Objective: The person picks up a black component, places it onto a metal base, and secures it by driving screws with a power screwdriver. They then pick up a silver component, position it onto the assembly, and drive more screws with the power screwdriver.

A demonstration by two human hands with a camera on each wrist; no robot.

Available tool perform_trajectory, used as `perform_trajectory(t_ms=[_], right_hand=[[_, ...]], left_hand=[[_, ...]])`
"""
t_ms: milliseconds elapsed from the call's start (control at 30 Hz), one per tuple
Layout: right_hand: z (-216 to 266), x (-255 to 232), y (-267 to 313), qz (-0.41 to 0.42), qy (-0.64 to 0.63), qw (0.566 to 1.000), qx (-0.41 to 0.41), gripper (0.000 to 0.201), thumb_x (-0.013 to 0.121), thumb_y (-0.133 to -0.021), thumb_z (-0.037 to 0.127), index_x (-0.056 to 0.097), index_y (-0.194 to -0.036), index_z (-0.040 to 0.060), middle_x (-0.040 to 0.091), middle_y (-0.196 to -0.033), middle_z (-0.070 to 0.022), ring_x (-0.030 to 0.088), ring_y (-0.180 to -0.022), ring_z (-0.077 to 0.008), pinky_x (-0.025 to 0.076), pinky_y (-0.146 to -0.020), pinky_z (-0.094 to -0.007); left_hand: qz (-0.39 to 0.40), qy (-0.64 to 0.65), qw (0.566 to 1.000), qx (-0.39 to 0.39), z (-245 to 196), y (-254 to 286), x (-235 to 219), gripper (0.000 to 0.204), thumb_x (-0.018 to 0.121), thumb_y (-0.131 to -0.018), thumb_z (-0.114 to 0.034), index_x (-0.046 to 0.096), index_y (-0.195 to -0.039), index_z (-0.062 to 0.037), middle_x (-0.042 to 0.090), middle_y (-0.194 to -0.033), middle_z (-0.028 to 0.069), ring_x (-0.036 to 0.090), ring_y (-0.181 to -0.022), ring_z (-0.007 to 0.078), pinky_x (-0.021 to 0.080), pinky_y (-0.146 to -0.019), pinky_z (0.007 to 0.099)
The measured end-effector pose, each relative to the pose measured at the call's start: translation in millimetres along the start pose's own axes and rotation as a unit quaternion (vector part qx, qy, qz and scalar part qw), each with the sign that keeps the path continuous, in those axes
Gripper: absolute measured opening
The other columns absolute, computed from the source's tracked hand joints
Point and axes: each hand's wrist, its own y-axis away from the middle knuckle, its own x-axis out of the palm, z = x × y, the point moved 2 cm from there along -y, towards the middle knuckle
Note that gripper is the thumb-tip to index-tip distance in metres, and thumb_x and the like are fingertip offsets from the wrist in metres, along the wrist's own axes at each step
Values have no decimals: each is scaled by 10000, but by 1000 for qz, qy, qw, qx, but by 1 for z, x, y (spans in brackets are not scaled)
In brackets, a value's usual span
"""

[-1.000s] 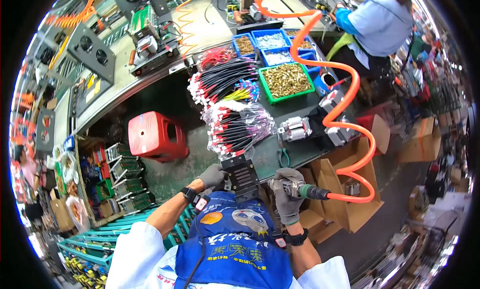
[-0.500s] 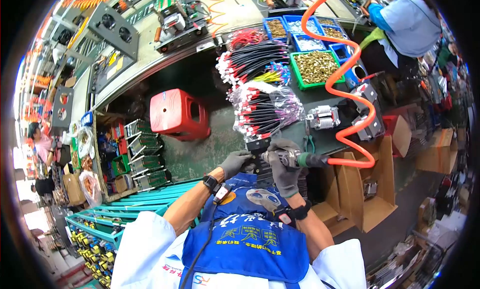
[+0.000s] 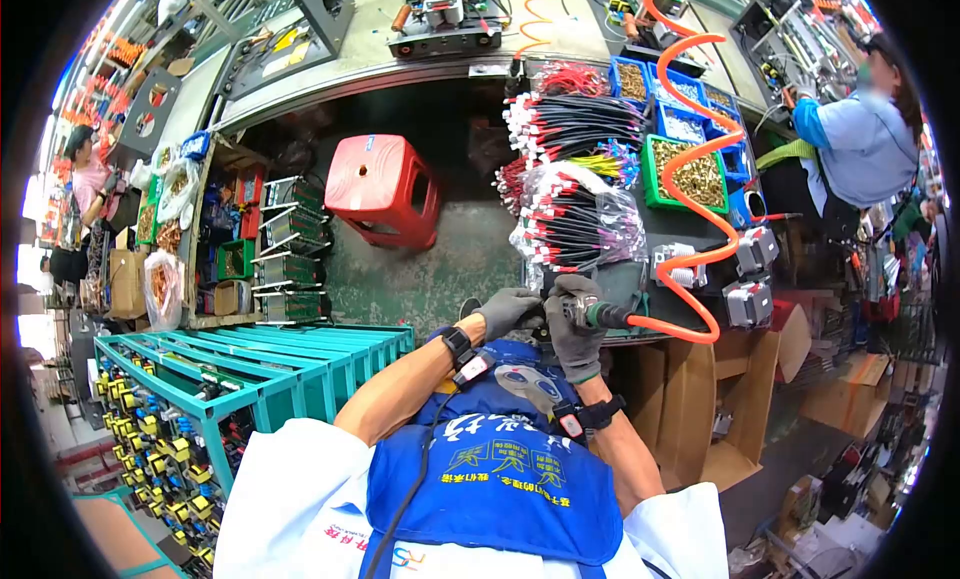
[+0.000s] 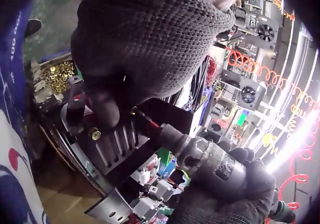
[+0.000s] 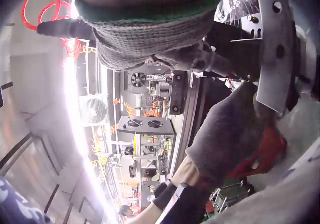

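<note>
My gloved right hand grips an air screwdriver fed by an orange coiled hose. In the left wrist view the driver's bit meets a brass screw at a black slotted metal panel. A second brass screw stands in the panel nearby. My gloved left hand holds the panel, fingers bent over it close beside the bit; part of its grip is hidden. The right wrist view shows the left hand under the driver's tip.
Bundled black cables and a green tray of brass fasteners lie ahead on the bench. Cardboard boxes stand at the right, a red stool ahead left, a teal rack at the left. Another person works at far right.
The right hand has brought the screwdriver left from beside the panel to over it, meeting the left hand. The head view has swung, shifting the bench to the right.
</note>
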Motion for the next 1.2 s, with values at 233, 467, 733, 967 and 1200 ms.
perform_trajectory(t_ms=[233, 467, 733, 967, 1200], right_hand=[[16, 8, -8, -94, -125, 982, 104, 243, 663, -840, -48, 596, -1058, 38, 629, -898, -46, 593, -653, -106, 513, -595, -257], [13, 18, 4, 4, 44, 999, -16, 278, 713, -809, -5, 613, -1063, 48, 628, -985, -51, 611, -883, -144, 499, -812, -288], [-1, 33, 11, -55, 102, 991, -70, 513, 734, -848, 124, 484, -1284, 17, 603, -1128, -65, 592, -1007, -176, 492, -888, -309], [13, 42, 5, -91, 111, 972, -185, 788, 740, -883, 176, 264, -1495, 32, 593, -1249, -120, 597, -1097, -243, 492, -936, -348], [-45, 36, 16, -78, 67, 978, -180, 871, 690, -917, 160, 110, -1566, 117, 547, -1303, -144, 558, -1185, -252, 508, -928, -354]], left_hand=[[26, -36, 998, 50, 0, 1, -3, 170, 547, -997, -130, 628, -1089, -13, 647, -1011, 87, 655, -830, 164, 589, -733, 290], [55, 20, 998, 17, 1, -6, -6, 167, 561, -971, -136, 684, -990, -25, 673, -945, 46, 641, -780, 127, 566, -677, 281], [36, -106, 992, 61, 29, -57, -28, 310, 716, -871, -342, 728, -955, -44, 652, -818, 3, 559, -687, 103, 440, -589, 273], [54, -240, 968, 45, 3, -33, -17, 219, 674, -915, -205, 683, -1052, -34, 640, -1043, 53, 577, -914, 137, 508, -800, 333], [135, -153, 975, 82, -10, -4, -4, 324, 644, -952, -325, 668, -1131, -55, 653, -1014, 44, 623, -875, 148, 523, -762, 308]])
